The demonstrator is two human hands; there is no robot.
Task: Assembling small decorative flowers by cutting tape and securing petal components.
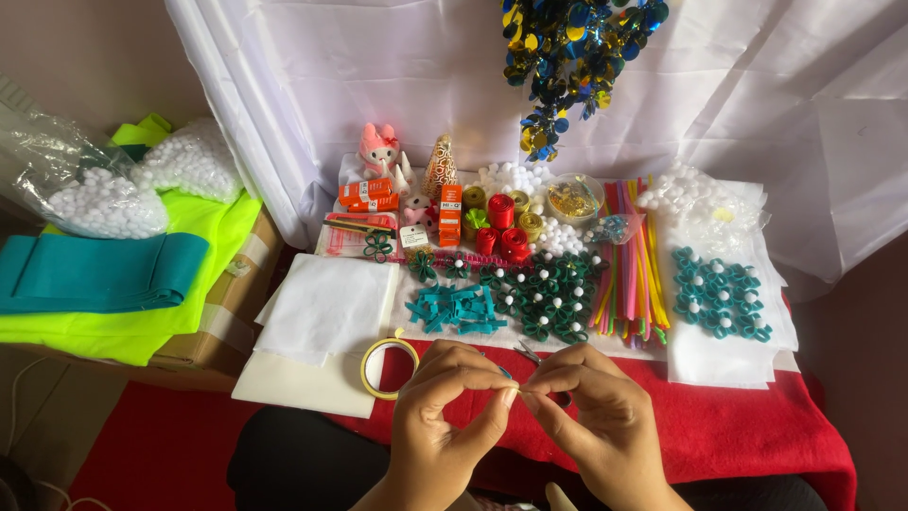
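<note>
Hands: left hand (443, 416) and right hand (588, 409) are pinching 1 tiny piece (519, 391), fingertips closed, above the red surface (757, 426). Risk: piece is slipping, dropping among green loops (549, 298); scissors (532, 356) are lying close.

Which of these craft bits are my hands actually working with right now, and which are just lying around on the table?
In hand:
left hand and right hand, fingertips pinched together on something too small to identify
scissors, just behind the hands

Lying about:
tape roll
white sheets
teal paper pieces
green paper flowers
coloured sticks
red ribbon rolls
orange boxes
</note>
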